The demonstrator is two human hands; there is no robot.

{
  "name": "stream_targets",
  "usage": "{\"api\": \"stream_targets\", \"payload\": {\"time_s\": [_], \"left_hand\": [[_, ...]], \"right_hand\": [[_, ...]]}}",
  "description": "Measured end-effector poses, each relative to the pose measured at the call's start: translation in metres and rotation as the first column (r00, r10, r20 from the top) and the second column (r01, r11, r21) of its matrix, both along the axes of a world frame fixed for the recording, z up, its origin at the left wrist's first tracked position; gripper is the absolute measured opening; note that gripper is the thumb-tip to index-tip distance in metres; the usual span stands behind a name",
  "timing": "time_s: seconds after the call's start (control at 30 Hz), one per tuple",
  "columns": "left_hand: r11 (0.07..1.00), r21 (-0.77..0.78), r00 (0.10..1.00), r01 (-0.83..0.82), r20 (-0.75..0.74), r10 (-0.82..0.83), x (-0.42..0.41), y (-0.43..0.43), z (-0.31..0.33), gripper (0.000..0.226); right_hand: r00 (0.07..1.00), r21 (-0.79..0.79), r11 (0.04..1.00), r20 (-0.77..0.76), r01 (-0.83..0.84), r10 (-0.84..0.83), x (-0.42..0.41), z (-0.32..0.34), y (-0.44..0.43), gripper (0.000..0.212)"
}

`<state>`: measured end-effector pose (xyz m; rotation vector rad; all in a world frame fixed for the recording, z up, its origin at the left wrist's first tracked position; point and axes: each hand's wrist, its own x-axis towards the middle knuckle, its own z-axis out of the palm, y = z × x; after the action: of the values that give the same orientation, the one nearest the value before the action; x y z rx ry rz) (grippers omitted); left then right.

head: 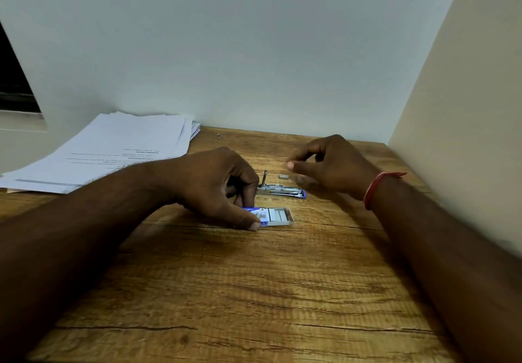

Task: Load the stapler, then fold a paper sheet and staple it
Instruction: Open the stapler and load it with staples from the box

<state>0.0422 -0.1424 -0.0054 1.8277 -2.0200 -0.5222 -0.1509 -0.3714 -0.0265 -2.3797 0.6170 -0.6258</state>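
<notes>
Stapler, a small silver metal one with a blue plastic end (pixel 282 189), lies swung open on the brown wood-grain table (pixel 254 292), between the two hands and just beyond the small blue and white cardboard staple box (pixel 285 221). Its left end is hidden behind the knuckles of the left hand (pixel 217 184), where a thin metal arm stands up from it, so the shape of its body is hard to make out. The left hand grasps the staple box with thumb on the near side and curled fingers on the far side, covering the left half of the box. The pulled-out tray to the right shows rows of silver staple strips (pixel 275 215). The right hand (pixel 330 165) hovers above the table behind the stapler, fingers curled, thumb and forefinger tips together. It is blurred, and I cannot tell whether anything is pinched between them. A red thread band (pixel 372 190) circles that wrist. A short grey loose staple piece (pixel 283 176) lies just beyond the stapler, apart from it. A tiny grey speck (pixel 218 136) near the pale wall (pixel 254 52) is too small to identify. The untidy stack of white printed paper sheets (pixel 121 148) at far left runs past the table edge, its print too faint to read
</notes>
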Motion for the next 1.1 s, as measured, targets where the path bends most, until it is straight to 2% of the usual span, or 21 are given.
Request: {"api": "stream_targets", "payload": {"time_s": [0.13,0.37,0.57,0.77,1.0,1.1], "left_hand": [[1.0,0.012,1.0,-0.003,-0.002,0.003,-0.001,0.0,0.001,0.031],[1.0,-0.004,1.0,0.008,-0.007,-0.008,0.0,-0.001,0.0,0.028],[1.0,-0.011,1.0,0.016,-0.013,-0.016,0.002,-0.002,-0.002,0.027],[1.0,-0.002,1.0,0.014,-0.019,-0.015,0.003,-0.002,-0.002,0.028],[1.0,0.001,1.0,0.007,-0.003,-0.007,0.004,-0.002,-0.002,0.03],[1.0,0.01,1.0,-0.002,0.001,0.002,0.002,-0.002,-0.001,0.03]], "right_hand": [[0.99,-0.16,0.985,-0.138,-0.061,0.039,0.007,-0.005,0.011,0.01],[0.98,-0.231,0.97,-0.199,-0.071,0.024,0.012,-0.004,0.01,0.003],[0.964,-0.209,0.973,-0.264,-0.099,0.042,0.014,-0.004,0.011,0.005],[0.966,-0.178,0.977,-0.25,-0.118,0.071,0.011,-0.001,0.013,0.008],[0.977,-0.237,0.964,-0.201,-0.118,0.07,0.01,-0.001,0.015,0.01],[0.974,-0.233,0.953,-0.159,-0.193,0.159,0.004,0.009,0.02,0.009]]}}
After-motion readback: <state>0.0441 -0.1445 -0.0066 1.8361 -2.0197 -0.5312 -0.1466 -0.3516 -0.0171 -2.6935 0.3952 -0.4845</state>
